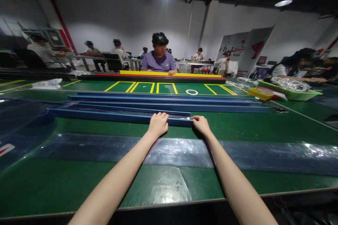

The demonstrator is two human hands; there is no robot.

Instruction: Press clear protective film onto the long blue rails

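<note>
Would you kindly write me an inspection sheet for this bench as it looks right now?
Surface: green table with yellow lines.
Job's things: nearest blue strip, more blue strips behind it.
Clutter: clear plastic film, white ring, green tray.
Grippers: left hand lies on the strip; right hand touches its end.
Cables: nothing seen.
Surroundings: person in purple shirt opposite, others at tables behind.

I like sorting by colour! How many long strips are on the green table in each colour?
Blue strips: 4, the nearest one under both hands, left hand and right hand
Yellow strips: 1
Red strips: 1
Total: 6, though the stacked blue ones are hard to separate.
</note>
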